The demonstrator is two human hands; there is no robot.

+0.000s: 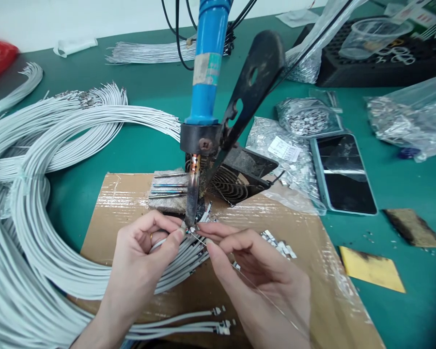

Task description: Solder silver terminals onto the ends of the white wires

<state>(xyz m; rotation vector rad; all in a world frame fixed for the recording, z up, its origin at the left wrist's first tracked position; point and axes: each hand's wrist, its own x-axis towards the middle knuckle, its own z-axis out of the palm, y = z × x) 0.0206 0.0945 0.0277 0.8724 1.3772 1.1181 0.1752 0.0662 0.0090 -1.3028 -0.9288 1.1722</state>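
A blue-handled soldering iron stands fixed in a black stand, its tip pointing down over a cardboard sheet. My left hand pinches the end of a white wire with a small metal terminal just under the tip. My right hand pinches a thin solder wire and holds its end against the same spot. Several finished white wires with terminals lie near the cardboard's front edge.
Large coils of white wire fill the left of the green table. Loose metal terminals lie on the cardboard. Bags of terminals, a phone, a yellow pad and a black tray sit to the right.
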